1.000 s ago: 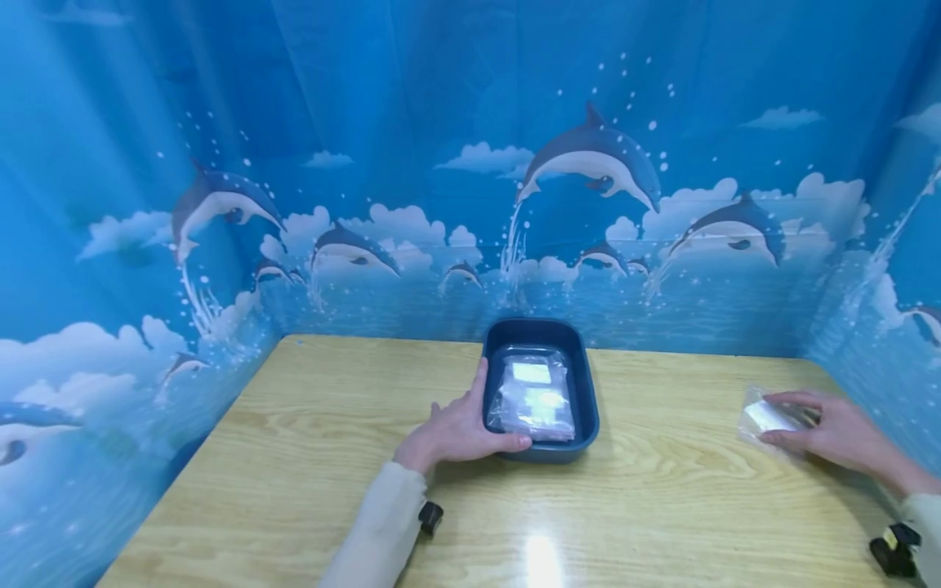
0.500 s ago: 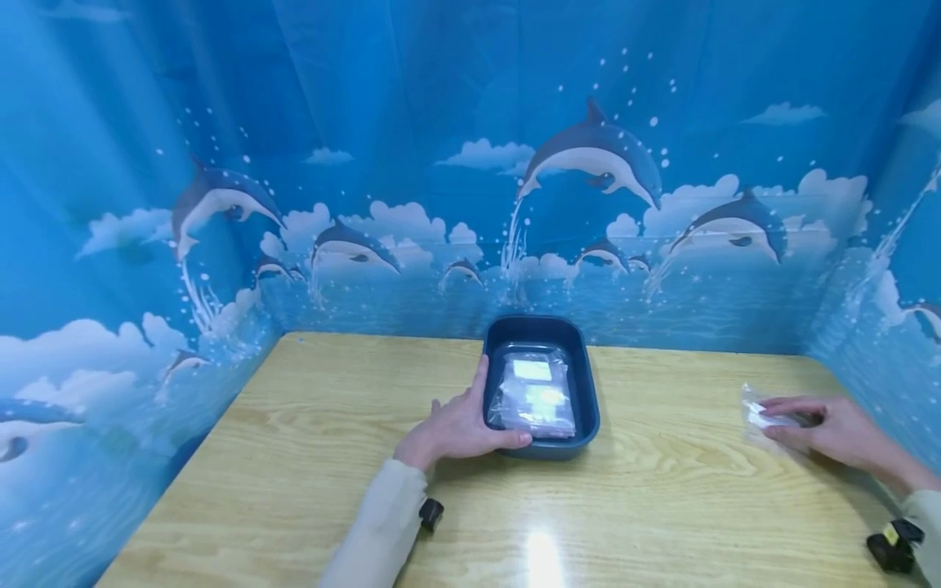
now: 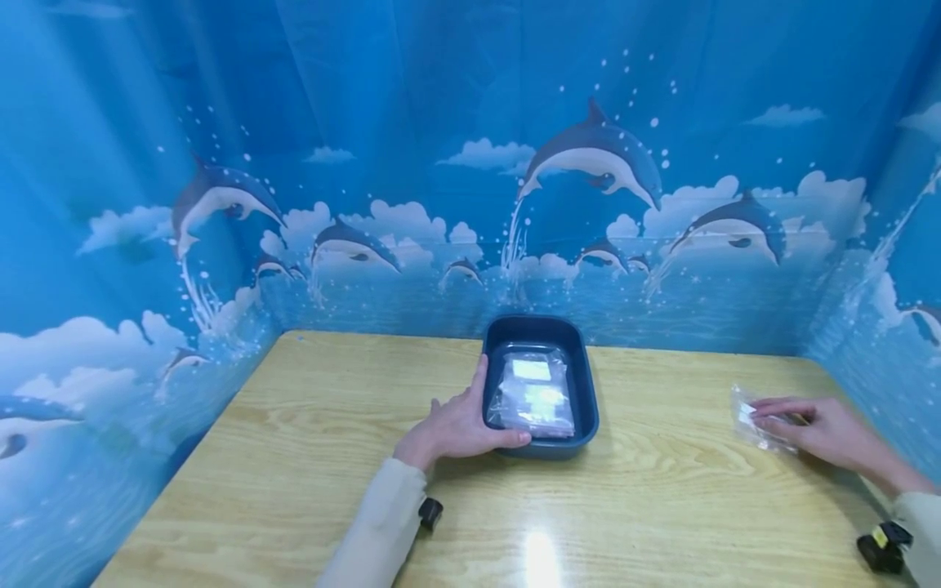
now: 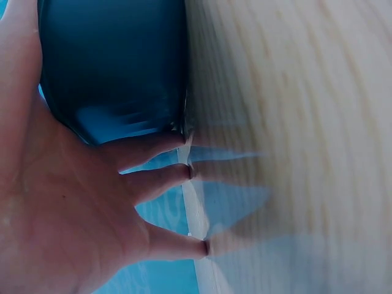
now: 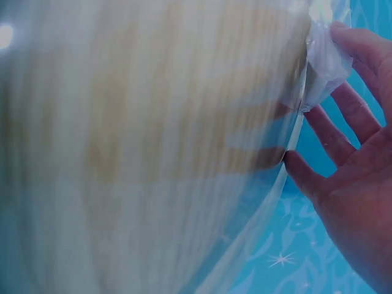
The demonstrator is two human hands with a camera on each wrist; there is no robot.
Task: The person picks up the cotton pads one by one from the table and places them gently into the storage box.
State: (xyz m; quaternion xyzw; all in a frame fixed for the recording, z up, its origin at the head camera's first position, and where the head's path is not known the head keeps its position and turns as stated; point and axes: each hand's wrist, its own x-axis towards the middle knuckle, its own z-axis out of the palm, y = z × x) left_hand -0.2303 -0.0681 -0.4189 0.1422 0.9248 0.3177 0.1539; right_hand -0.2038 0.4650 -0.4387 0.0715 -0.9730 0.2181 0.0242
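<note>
A dark blue rectangular bin (image 3: 586, 392) stands on the table with clear plastic packets (image 3: 540, 400) stacked inside, white patches shining on top. My left hand (image 3: 452, 426) rests against the bin's near left corner. Its thumb lies on the near rim and the index finger runs along the left side. In the left wrist view the other fingers (image 4: 162, 180) are spread straight, tips on the table. Far to the right, my right hand (image 3: 827, 429) pinches a small clear plastic bag (image 3: 750, 425) between thumb and fingers at the tabletop. In the right wrist view, that bag (image 5: 324, 61) looks crumpled.
The light wood table (image 3: 309, 457) meets a blue dolphin-print curtain (image 3: 412, 163) at the back and both sides. Bare tabletop (image 3: 669, 425) lies between the bin and the right hand. A glare spot shows near the front.
My right hand has shifted slightly left with the plastic bag, its fingertips drawing closer together. The bag has changed shape. My left hand and the bin stay put.
</note>
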